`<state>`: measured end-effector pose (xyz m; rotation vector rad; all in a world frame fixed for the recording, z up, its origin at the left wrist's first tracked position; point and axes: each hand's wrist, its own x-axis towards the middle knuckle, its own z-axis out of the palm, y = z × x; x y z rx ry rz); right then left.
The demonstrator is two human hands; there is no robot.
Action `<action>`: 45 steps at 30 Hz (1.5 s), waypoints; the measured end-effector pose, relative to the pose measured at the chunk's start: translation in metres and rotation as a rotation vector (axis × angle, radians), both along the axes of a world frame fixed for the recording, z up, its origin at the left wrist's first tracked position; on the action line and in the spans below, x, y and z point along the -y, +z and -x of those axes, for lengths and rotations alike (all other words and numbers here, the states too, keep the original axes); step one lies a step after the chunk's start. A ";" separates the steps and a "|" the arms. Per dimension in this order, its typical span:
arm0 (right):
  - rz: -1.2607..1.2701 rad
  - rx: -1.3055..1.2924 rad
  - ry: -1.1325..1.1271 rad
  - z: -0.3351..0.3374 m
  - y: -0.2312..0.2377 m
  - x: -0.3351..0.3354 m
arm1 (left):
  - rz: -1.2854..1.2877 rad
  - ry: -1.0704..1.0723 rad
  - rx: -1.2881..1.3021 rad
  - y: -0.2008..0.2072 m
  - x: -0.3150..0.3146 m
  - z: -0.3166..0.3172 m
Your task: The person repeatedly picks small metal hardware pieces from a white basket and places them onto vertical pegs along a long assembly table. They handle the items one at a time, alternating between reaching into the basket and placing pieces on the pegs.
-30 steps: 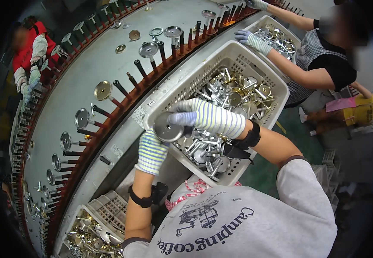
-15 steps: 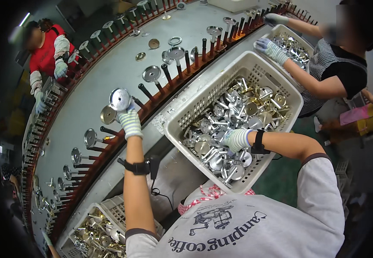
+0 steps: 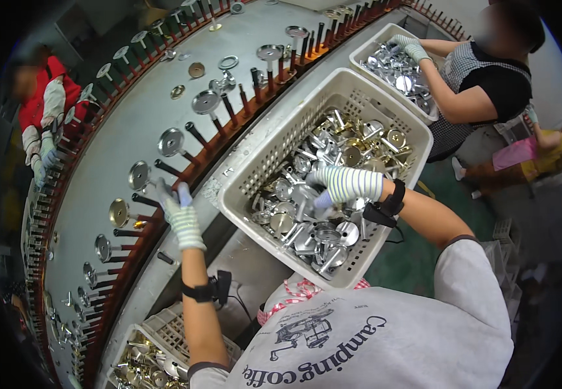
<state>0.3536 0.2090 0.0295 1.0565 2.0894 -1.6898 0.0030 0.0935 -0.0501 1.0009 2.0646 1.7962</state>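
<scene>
My left hand (image 3: 183, 220), in a striped glove, is at the edge of the curved line of posts with its fingers apart. Just beyond its fingertips a silver metal disc part (image 3: 139, 175) stands on a dark post. Beside that, a brass-coloured disc part (image 3: 119, 212) is also mounted. Over the large basket, my right hand (image 3: 351, 185) has its fingers closed around a silver disc-and-stem part (image 3: 302, 198), which is blurred. Beneath it lie loose silver and brass-coloured parts (image 3: 333, 256) in a heap.
The large plastic basket (image 3: 242, 209) stands beside the grey curved table (image 3: 154, 123). A co-worker at right reaches into another basket (image 3: 375, 72); one in red works across the table. A third parts basket (image 3: 125, 353) sits lower left. Loose rings (image 3: 228, 62) lie on the table.
The mounted discs have shifted down and left along the line. My left hand has let go of the silver disc and drawn lower. My right hand has lifted slightly and turned, with a part in it.
</scene>
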 end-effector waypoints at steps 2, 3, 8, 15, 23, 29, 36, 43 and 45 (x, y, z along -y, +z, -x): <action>-0.169 -0.167 -0.051 0.001 0.010 -0.004 | -0.103 -0.174 0.121 0.020 0.009 -0.045; -0.032 -0.273 -0.147 0.002 0.018 0.001 | -0.126 -0.284 0.197 0.032 0.014 -0.065; 0.238 -0.619 -0.398 0.017 0.002 0.016 | -0.060 -0.586 -0.046 0.108 0.028 -0.130; 0.659 -0.817 -0.565 0.044 -0.005 0.038 | 0.166 -0.706 -0.300 0.126 -0.015 -0.132; 0.982 -0.944 -0.719 0.046 -0.050 0.032 | -0.161 -0.439 0.733 0.082 -0.041 -0.120; 1.080 -1.017 -0.752 0.034 -0.042 0.033 | -0.522 -0.436 1.261 0.067 -0.055 -0.094; 1.085 -1.046 -0.804 0.035 -0.036 0.031 | -0.405 -0.010 0.099 0.047 -0.087 0.008; 1.117 -1.065 -0.785 0.038 -0.041 0.032 | 0.213 0.099 -0.303 -0.003 -0.060 0.079; 1.139 -1.092 -0.765 0.040 -0.035 0.031 | 0.221 0.015 -0.286 -0.013 -0.045 0.093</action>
